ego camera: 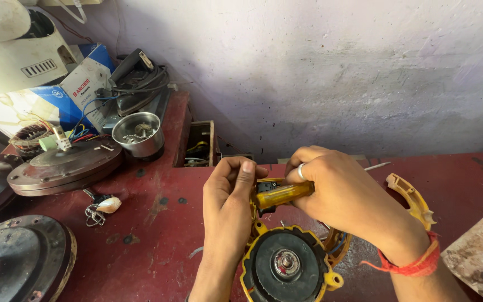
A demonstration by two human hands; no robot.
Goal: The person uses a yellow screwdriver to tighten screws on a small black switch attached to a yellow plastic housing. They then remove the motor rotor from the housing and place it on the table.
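Left hand [227,193]: fingers curled, thumb pressed down on the black switch block at the top of the round yellow plastic motor housing with black face and steel centre shaft [286,263].
Right hand [336,190]: closed around the yellow-handled screwdriver [282,194], a ring on one finger, red thread band on the wrist.
Screwdriver: lies level, tip end pointing toward the left hand (tip itself hidden behind the thumb).
Motor housing: rests on the worn red-painted workbench [157,235], directly below both hands, near the front edge.
Loose part: curved yellow plastic cover piece [415,198] lies just right of the right hand.
Surroundings: brown ceiling-fan motor discs [65,165] and a steel bowl [138,134] stand well apart, to the left.
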